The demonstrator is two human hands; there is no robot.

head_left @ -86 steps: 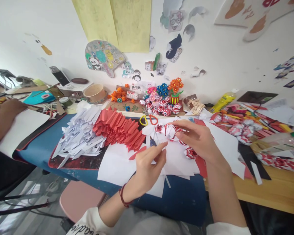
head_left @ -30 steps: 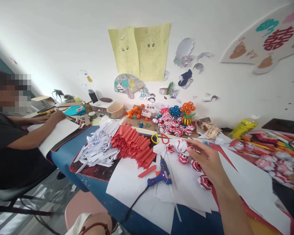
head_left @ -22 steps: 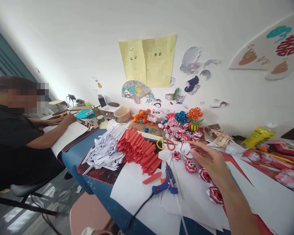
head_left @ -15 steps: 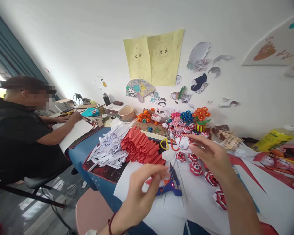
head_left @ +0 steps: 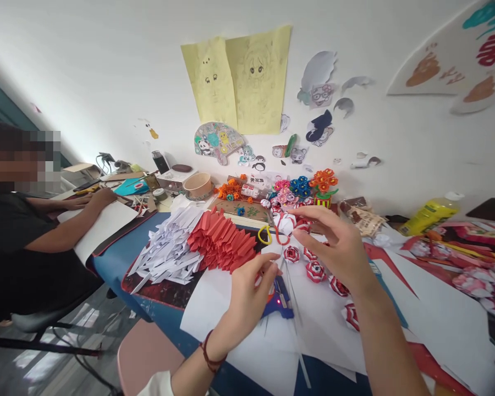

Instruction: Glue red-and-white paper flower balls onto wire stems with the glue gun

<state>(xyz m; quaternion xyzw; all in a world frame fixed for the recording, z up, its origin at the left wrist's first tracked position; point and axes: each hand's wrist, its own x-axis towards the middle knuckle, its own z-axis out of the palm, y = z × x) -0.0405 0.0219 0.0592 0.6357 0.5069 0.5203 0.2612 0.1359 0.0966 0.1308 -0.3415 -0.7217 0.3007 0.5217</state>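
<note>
My right hand (head_left: 328, 242) holds a mostly white paper flower (head_left: 285, 222) between its thumb and fingers, above the table. Lower and to the left, my left hand (head_left: 253, 289) is closed in a pinch; whatever lies between its fingertips is too small to make out. Just beneath it is a blue glue gun (head_left: 281, 300) with a lit red light, partly covered by the hand. Several red-and-white paper flowers (head_left: 315, 271) lie on white paper under my right hand. Thin wire stems (head_left: 299, 344) stretch across the sheet beside the glue gun.
Piles of folded white strips (head_left: 169, 247) and red strips (head_left: 223, 242) lie to the left. Behind are scissors (head_left: 265, 235), a round tub (head_left: 198, 186) and colourful flowers (head_left: 301, 190). A yellow bottle (head_left: 431, 214) lies at right. Another person (head_left: 20, 247) works at far left.
The view has swung slightly right and down. My left hand has risen toward the right hand, staying pinched. My right hand has shifted a little left with the white paper flower.
</note>
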